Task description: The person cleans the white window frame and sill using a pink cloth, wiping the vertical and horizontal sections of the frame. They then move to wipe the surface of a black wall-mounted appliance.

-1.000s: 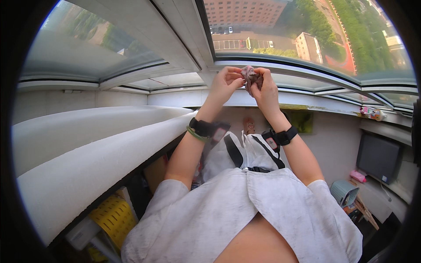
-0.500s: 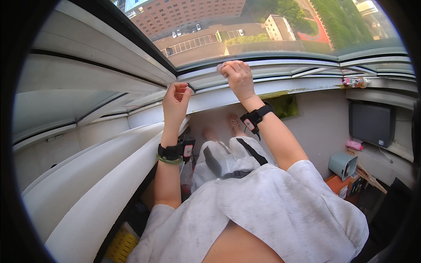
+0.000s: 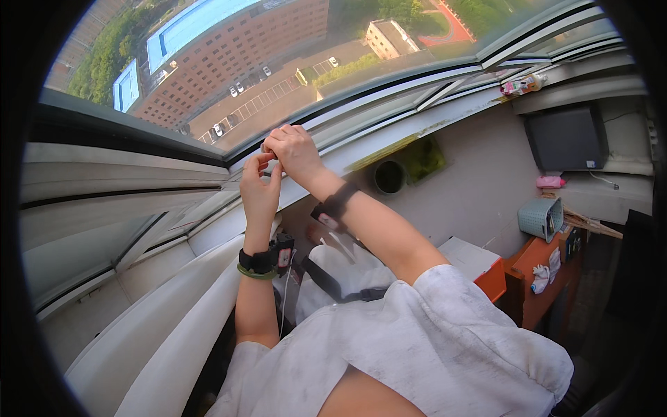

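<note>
My left hand (image 3: pixel 260 187) is raised at the window's lower corner, thumb and fingers closed toward each other. A small dark piece shows by its fingertips, too little of it to name. Right beside it, my right hand (image 3: pixel 295 151) is closed with its fingers curled down at the metal window frame (image 3: pixel 333 135). Its fingertips nearly meet those of the left hand, and whatever lies in them is hidden. Both wrists carry black straps with small devices; the left one (image 3: pixel 258 263) also has a green bangle beside it.
White curtain folds (image 3: pixel 160 340) hang at my left. A blue-grey basket (image 3: pixel 538 219) stands on an orange-brown cabinet (image 3: pixel 538 278) at the right, below a dark monitor-like panel (image 3: pixel 566 139). A colourful bottle (image 3: pixel 522 85) lies on the sill. Outside, far below, are buildings and parked cars.
My right hand has moved left and down along the frame, up to my left hand. The view has turned, showing more of the building outside. The left hand keeps its place by the window corner.
</note>
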`<act>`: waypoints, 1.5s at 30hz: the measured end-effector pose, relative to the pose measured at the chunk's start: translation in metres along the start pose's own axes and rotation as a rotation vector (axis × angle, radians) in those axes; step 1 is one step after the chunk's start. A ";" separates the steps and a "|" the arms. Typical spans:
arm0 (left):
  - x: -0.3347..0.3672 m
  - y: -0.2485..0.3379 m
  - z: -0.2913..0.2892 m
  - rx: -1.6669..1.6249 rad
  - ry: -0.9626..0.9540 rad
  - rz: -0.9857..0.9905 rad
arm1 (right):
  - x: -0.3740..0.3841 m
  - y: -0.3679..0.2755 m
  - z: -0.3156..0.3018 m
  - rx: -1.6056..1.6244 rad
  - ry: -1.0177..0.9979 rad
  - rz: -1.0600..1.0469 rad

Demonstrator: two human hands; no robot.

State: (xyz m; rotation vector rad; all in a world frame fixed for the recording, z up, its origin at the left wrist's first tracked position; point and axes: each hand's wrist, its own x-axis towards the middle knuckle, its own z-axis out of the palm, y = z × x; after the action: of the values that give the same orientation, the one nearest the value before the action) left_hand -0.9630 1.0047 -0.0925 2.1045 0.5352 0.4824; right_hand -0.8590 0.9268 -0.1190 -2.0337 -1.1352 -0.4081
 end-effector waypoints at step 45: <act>0.034 0.088 0.131 0.635 -0.193 -0.026 | -0.038 0.417 -0.307 -0.312 0.145 0.264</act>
State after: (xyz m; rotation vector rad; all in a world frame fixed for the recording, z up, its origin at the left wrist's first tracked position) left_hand -0.8492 0.8900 -0.0843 2.7047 0.6606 0.0864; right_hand -0.5092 0.5430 -0.1309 -2.3435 -0.7368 -0.6174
